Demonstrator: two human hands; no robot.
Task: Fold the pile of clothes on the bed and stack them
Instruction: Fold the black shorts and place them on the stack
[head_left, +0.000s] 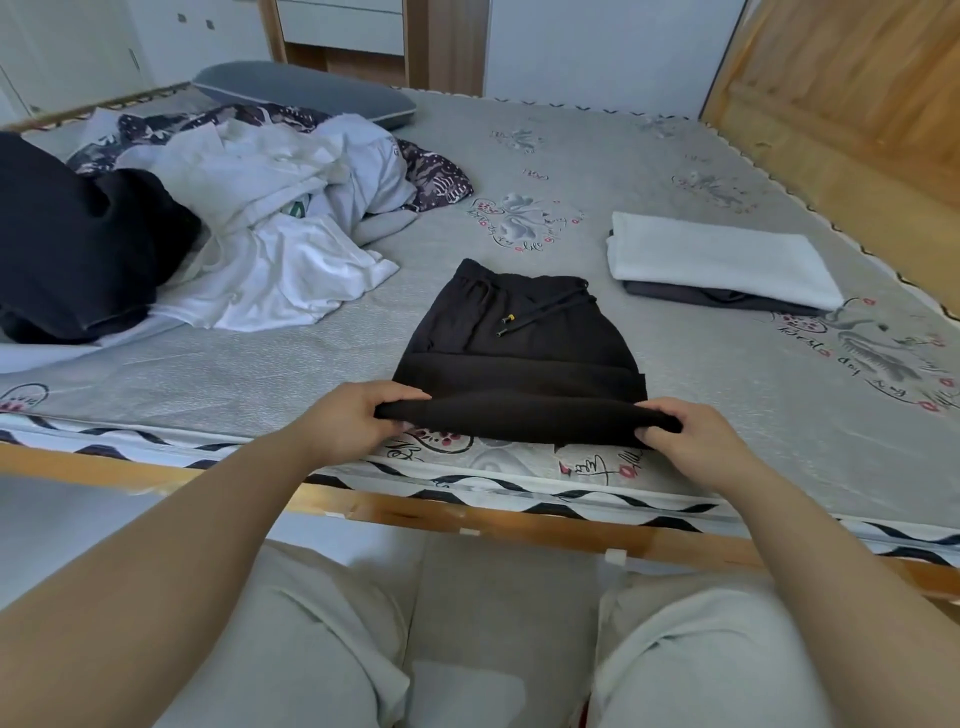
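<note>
Far out past the left hand (358, 418) lies the unfolded pile of clothes (249, 218), white shirts tangled with a black garment (78, 244) on the bed (597, 156). That hand pinches the near folded edge of the black shorts (519, 353), fingers curled round the cloth; the waistband and drawstring lie beyond it. The right hand (691, 436) grips the same edge at its other end. Beyond the right hand sits the stack (722, 260), a white folded piece on a dark one. The step in hand seems to be folding the shorts; next, both hands should likely carry the edge forward together, evenly, toward the waistband
</note>
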